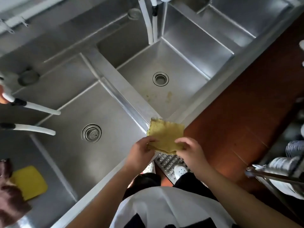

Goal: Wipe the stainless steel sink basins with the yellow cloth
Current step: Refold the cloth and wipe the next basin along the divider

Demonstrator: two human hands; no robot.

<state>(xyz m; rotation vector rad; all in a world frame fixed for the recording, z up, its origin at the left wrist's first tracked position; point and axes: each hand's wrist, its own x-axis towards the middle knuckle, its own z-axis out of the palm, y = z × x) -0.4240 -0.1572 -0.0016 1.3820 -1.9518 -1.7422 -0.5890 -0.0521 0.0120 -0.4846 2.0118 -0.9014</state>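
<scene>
I hold the yellow cloth (165, 137) over the sink's front rim.
My left hand (141, 151) and right hand (190, 149) pinch its near edge; the ribbed, wavy-edged square lies flat, far edge towards the steel basins (164, 96).

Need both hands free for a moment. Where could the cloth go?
Bare steel: the divider between basins, and either basin floor around its drain. The far left is crowded by the yellow sponge and hoses.
</scene>
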